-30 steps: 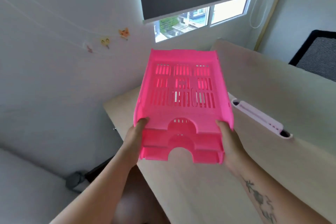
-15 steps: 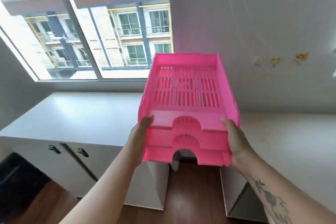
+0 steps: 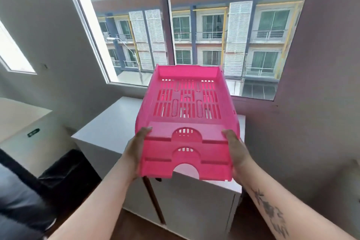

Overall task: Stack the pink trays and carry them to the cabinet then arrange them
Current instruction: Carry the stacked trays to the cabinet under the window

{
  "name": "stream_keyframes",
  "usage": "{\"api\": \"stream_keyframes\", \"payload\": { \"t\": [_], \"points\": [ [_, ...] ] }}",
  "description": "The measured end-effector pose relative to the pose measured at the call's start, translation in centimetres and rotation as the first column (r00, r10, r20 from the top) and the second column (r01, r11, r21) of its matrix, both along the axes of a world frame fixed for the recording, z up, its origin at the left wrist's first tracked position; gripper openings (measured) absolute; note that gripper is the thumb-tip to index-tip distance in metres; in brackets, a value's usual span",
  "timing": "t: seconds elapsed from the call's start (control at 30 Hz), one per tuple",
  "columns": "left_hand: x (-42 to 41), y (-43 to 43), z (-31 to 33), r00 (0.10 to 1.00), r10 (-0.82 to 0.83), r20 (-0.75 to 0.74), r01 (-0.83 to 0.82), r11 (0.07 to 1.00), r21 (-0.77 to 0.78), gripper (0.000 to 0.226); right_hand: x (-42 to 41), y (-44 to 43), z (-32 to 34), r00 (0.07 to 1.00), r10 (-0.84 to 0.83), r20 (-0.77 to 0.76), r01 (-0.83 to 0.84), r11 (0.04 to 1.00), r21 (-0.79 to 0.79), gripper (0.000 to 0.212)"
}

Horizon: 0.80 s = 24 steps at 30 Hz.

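A stack of three pink slotted trays [image 3: 186, 122] is held level in front of me, nested one on another with arched cut-outs facing me. My left hand [image 3: 134, 150] grips the stack's left front corner, thumb on the top tray's lip. My right hand [image 3: 236, 150] grips the right front corner the same way. The stack hovers above the top of a low white cabinet [image 3: 109, 130] that stands under a large window [image 3: 194, 31]. The cabinet's doors [image 3: 194, 204] show below the stack.
A black bin or bag [image 3: 66, 171] stands on the floor left of the cabinet. A pale desk surface [image 3: 17, 115] lies at the far left. Grey walls close in on both sides of the window. Dark wooden floor shows at the bottom.
My view has swung left, from a desk by a wall to the window cabinet, which is now closer and directly under the trays. Both hands keep the same grip on the stack.
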<state>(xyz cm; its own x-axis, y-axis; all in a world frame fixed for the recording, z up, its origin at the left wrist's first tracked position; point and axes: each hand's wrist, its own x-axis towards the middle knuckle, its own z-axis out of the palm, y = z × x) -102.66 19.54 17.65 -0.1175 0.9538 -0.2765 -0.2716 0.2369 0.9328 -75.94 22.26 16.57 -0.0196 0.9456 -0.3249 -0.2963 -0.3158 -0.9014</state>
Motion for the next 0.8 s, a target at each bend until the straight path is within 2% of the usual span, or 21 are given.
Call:
{"api": "stream_keyframes", "payload": {
  "t": [0.3,0.5,0.73,0.8],
  "points": [
    [-7.4,6.7,-3.7,0.998,0.015,-0.068,-0.021,0.995,-0.096,0.068,-7.7,6.3,-3.6,1.0,-0.009,-0.007,0.008,0.996,-0.087,0.031],
    [-10.5,10.3,-5.9,0.995,0.038,-0.095,-0.053,0.984,-0.168,0.06,-10.8,9.7,-4.9,0.997,-0.017,0.071,0.022,0.997,-0.073,0.032],
    [-14.0,12.6,-8.2,0.995,-0.041,-0.096,0.022,0.983,-0.183,0.059,-14.7,9.4,-6.1,0.977,-0.108,0.185,0.119,0.992,-0.049,0.041],
    [-15.0,13.4,-8.4,0.991,-0.092,-0.096,0.077,0.986,-0.151,0.059,-15.6,9.5,-5.8,0.965,-0.156,0.21,0.17,0.984,-0.045,0.037]
  ]
}}
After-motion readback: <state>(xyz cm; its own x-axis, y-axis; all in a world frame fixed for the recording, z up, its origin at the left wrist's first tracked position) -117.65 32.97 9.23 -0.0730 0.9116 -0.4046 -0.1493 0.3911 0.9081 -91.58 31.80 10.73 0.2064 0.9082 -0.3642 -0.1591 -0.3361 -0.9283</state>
